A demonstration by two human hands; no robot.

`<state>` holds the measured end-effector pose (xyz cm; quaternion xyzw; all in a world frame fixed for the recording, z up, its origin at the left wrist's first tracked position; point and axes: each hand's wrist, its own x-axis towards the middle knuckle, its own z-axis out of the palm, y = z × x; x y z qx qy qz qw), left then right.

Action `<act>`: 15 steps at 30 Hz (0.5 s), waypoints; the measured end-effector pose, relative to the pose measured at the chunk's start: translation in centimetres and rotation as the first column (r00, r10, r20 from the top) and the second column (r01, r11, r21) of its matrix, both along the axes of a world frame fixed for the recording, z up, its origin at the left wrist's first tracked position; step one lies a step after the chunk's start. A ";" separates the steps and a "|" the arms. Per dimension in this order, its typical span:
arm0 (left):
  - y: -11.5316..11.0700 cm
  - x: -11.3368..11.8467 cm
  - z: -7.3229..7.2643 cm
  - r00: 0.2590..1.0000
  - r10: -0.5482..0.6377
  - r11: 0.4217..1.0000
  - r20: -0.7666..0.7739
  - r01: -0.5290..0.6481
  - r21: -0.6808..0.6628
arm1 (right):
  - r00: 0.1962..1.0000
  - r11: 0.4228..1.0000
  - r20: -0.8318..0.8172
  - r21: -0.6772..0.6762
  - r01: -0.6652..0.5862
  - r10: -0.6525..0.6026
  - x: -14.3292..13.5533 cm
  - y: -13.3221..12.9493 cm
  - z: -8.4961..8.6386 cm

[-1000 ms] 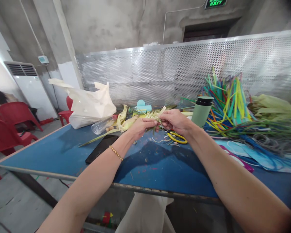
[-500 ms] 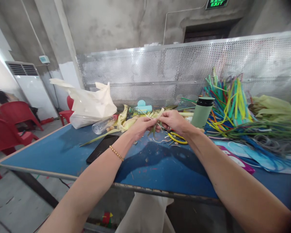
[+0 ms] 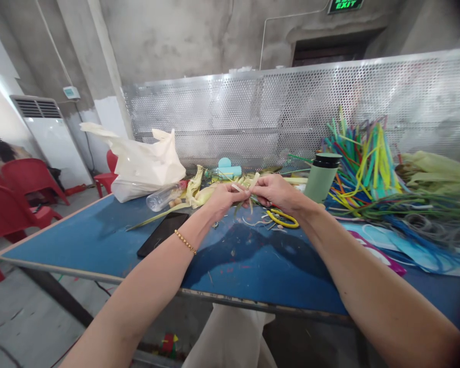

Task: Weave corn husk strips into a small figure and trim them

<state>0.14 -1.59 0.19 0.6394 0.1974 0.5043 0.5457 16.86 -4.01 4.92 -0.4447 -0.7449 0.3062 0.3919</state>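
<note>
Over the far middle of the blue table [image 3: 99, 240], my left hand [image 3: 225, 198] and my right hand [image 3: 273, 191] meet fingertip to fingertip. Both are closed in a pinch on pale green strips [image 3: 254, 181] that look like corn husk. One strip end sticks up between the hands, another lies across the left fingers, and a piece hangs below. Exactly how the strips cross is hidden by the fingers. Behind my left hand lie pale corn husks [image 3: 205, 195]. A yellow-handled tool [image 3: 283, 220], partly covered, rests just under my right hand.
A green tumbler [image 3: 322, 179] stands right of my hands, beside colourful strips [image 3: 375, 158] and green cords. To the left are a phone [image 3: 163, 234], a clear bottle [image 3: 163, 198] and a white plastic bag [image 3: 145, 163]. A perforated metal panel [image 3: 222, 117] closes the back.
The fingertips have shifted slightly around the strips. A pale strip end now shows across my left fingers, and the upright end has changed its angle.
</note>
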 end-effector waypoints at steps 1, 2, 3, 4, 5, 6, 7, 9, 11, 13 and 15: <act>0.0 0.0 0.0 1.000 0.005 1.000 0.009 -0.005 -0.006 | 1.000 1.000 0.001 0.000 -0.009 0.009 0.0 0.0 0.0; 0.1 0.0 0.0 1.000 0.005 1.000 0.018 -0.005 -0.011 | 1.000 1.000 -0.001 -0.002 -0.013 0.013 0.0 0.0 0.0; 0.1 0.0 -0.1 1.000 0.003 1.000 0.025 -0.002 -0.014 | 1.000 1.000 -0.005 -0.004 -0.012 0.012 0.0 -0.1 0.1; 0.2 0.0 -0.1 1.000 0.000 1.000 0.030 0.000 -0.016 | 1.000 1.000 -0.011 -0.006 -0.007 0.007 0.0 -0.1 0.1; 0.2 0.0 -0.1 0.999 -0.003 1.000 0.036 0.003 -0.017 | 1.000 1.000 -0.020 -0.006 -0.001 0.001 0.0 -0.2 0.1; 0.3 0.0 -0.1 0.999 -0.005 1.000 0.045 0.006 -0.021 | 1.000 1.000 -0.031 -0.004 0.004 -0.004 0.0 -0.2 0.1; 0.3 0.1 -0.1 0.998 -0.006 0.999 0.059 0.008 -0.031 | 0.999 1.000 -0.041 0.000 0.006 -0.006 0.0 -0.2 0.1; 0.2 0.1 0.1 0.995 -0.001 0.997 0.096 0.008 -0.073 | 0.998 1.000 -0.057 0.025 0.015 -0.013 -0.1 -0.2 0.1; 0.1 0.0 0.5 0.990 0.024 0.991 0.138 -0.005 -0.134 | 0.997 0.997 -0.071 0.060 0.042 -0.038 -0.2 -0.2 -0.1; -0.1 -0.2 0.9 0.981 0.069 0.979 0.180 -0.032 -0.201 | 0.994 0.994 -0.080 0.078 0.078 -0.072 -0.4 -0.1 -0.3; -0.2 -0.4 1.2 0.965 0.122 0.962 0.230 -0.058 -0.266 | 0.996 0.994 -0.059 0.085 0.073 -0.068 -0.6 0.1 -0.6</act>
